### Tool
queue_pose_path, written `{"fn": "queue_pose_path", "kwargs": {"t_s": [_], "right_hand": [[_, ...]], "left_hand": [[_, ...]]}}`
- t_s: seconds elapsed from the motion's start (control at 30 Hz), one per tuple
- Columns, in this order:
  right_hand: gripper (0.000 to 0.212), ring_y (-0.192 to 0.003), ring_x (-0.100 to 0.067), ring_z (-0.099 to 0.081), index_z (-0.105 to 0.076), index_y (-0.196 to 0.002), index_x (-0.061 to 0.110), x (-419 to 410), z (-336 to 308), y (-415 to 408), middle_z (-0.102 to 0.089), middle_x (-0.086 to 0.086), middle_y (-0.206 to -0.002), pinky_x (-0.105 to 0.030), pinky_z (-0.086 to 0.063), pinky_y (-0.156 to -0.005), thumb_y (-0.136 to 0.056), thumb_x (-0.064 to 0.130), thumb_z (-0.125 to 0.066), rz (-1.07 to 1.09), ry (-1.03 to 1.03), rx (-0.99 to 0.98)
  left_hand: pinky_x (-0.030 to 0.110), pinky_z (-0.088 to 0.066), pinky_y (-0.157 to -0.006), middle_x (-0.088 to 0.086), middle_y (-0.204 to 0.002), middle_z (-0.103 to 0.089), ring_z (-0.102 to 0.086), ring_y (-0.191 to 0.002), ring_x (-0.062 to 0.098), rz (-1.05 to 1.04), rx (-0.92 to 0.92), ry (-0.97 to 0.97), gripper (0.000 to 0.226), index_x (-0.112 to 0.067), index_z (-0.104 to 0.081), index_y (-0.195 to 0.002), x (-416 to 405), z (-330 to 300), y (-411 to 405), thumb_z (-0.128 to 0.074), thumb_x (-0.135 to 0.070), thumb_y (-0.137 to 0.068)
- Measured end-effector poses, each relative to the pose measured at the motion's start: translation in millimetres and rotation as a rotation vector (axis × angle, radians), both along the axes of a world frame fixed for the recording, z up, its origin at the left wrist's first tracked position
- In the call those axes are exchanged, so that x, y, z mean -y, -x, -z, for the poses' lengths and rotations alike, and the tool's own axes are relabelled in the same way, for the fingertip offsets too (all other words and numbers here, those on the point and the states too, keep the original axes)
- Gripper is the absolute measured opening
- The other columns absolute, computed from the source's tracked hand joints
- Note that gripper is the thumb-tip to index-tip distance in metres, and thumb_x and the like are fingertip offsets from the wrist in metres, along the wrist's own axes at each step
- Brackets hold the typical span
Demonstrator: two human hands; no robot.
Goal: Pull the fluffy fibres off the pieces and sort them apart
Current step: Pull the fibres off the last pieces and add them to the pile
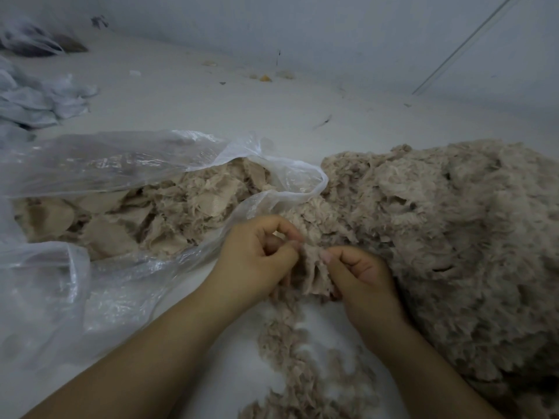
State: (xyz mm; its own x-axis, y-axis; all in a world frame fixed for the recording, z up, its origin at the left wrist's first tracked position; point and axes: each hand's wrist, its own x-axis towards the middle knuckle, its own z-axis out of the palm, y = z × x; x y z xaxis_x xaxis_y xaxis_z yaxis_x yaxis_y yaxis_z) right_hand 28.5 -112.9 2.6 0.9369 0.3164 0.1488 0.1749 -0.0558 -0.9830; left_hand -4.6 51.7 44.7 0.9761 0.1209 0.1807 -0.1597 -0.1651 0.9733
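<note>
I am mid-pull: my left hand (257,255) and right hand (360,273) each pinch the small beige fluffy fabric piece (314,267) between them, near centre. Next, I judge, the grip must tear fibres free toward the big fluffy beige pile (453,237) on the right; stripped backing goes left into the clear plastic bag (90,164).
</note>
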Motion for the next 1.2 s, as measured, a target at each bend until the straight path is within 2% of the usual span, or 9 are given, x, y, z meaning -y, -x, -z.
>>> {"fn": "queue_pose_path", "kwargs": {"t_s": [0.17,0.27,0.33,0.43,0.57,0.7,0.87,1.1,1.2], "right_hand": [[0.022,-0.066,-0.024,-0.065,-0.075,-0.084,0.027,-0.3,-3.4,-0.4,-0.070,-0.009,-0.073,-0.037,-0.054,-0.062,-0.089,0.041,-0.060,-0.046,-0.051,-0.009],[0.024,-0.055,-0.002,-0.057,-0.073,-0.081,0.030,-0.5,-6.5,3.4,-0.065,0.008,-0.061,-0.017,-0.045,-0.052,-0.087,0.046,-0.058,-0.096,-0.034,0.034],[0.024,-0.050,-0.003,-0.049,-0.072,-0.077,0.026,-0.5,-6.2,2.9,-0.057,0.010,-0.056,-0.016,-0.040,-0.049,-0.089,0.040,-0.057,-0.080,-0.043,0.046],[0.026,-0.048,-0.005,-0.045,-0.070,-0.071,0.023,-0.2,-4.9,-0.2,-0.052,0.009,-0.052,-0.018,-0.039,-0.047,-0.090,0.031,-0.055,-0.032,-0.089,0.009],[0.026,-0.051,-0.008,-0.053,-0.068,-0.072,0.025,0.0,-6.9,2.8,-0.060,0.005,-0.057,-0.021,-0.043,-0.048,-0.083,0.048,-0.061,-0.076,-0.100,-0.018],[0.049,-0.063,-0.038,-0.061,-0.069,-0.084,0.012,-0.1,-7.2,3.1,-0.066,-0.021,-0.074,-0.046,-0.049,-0.055,-0.077,0.060,-0.067,-0.014,-0.006,-0.037],[0.029,-0.049,-0.006,-0.043,-0.072,-0.074,0.021,0.2,-8.0,1.0,-0.049,0.010,-0.051,-0.024,-0.040,-0.049,-0.097,0.023,-0.054,0.041,-0.111,-0.080],[0.024,-0.052,-0.007,-0.047,-0.072,-0.073,0.022,-0.5,-7.9,2.1,-0.053,0.009,-0.054,-0.025,-0.042,-0.051,-0.085,0.039,-0.061,0.033,-0.083,-0.089],[0.031,-0.055,-0.009,-0.054,-0.072,-0.074,0.024,-0.7,-6.4,1.2,-0.063,0.003,-0.060,-0.025,-0.045,-0.052,-0.074,0.054,-0.068,0.009,-0.018,-0.050]], "left_hand": [[0.019,-0.034,-0.032,0.011,-0.067,-0.060,-0.047,-0.034,0.010,0.151,-0.153,0.049,0.048,-0.009,-0.063,-0.090,-0.1,1.3,-1.8,-0.080,-0.046,-0.064],[0.020,-0.040,-0.036,0.010,-0.072,-0.065,-0.055,-0.042,0.011,0.150,-0.096,0.077,0.036,-0.015,-0.064,-0.089,4.7,4.2,-1.1,-0.086,-0.034,-0.068],[0.025,-0.046,-0.040,0.012,-0.074,-0.064,-0.056,-0.049,0.019,0.110,-0.029,0.142,0.024,-0.013,-0.064,-0.091,5.5,5.3,-2.9,-0.080,-0.012,-0.074],[0.029,-0.053,-0.049,0.009,-0.073,-0.062,-0.056,-0.056,0.027,0.087,0.043,0.248,0.033,-0.009,-0.061,-0.099,2.5,3.9,-5.7,-0.073,0.012,-0.076],[0.034,-0.052,-0.051,0.001,-0.078,-0.065,-0.057,-0.053,0.023,0.121,0.081,0.082,0.043,-0.025,-0.062,-0.100,6.0,7.5,-3.4,-0.077,0.003,-0.071],[0.039,-0.053,-0.054,-0.001,-0.088,-0.069,-0.058,-0.058,0.033,0.174,0.090,-0.047,0.042,-0.032,-0.062,-0.102,10.6,12.2,-1.8,-0.073,-0.006,-0.071],[0.026,-0.044,-0.049,-0.005,-0.083,-0.065,-0.047,-0.046,0.011,0.105,0.055,-0.023,0.033,-0.026,-0.062,-0.098,3.4,13.2,-6.4,-0.070,-0.002,-0.077],[0.023,-0.050,-0.047,-0.004,-0.064,-0.064,-0.059,-0.050,0.011,0.084,-0.043,-0.085,0.029,-0.022,-0.063,-0.088,5.0,15.5,-7.7,-0.080,-0.002,-0.076],[0.037,-0.054,-0.053,0.002,-0.072,-0.065,-0.059,-0.057,0.028,0.105,0.023,-0.075,0.026,-0.022,-0.065,-0.090,6.5,16.0,-5.7,-0.075,0.000,-0.079]]}}
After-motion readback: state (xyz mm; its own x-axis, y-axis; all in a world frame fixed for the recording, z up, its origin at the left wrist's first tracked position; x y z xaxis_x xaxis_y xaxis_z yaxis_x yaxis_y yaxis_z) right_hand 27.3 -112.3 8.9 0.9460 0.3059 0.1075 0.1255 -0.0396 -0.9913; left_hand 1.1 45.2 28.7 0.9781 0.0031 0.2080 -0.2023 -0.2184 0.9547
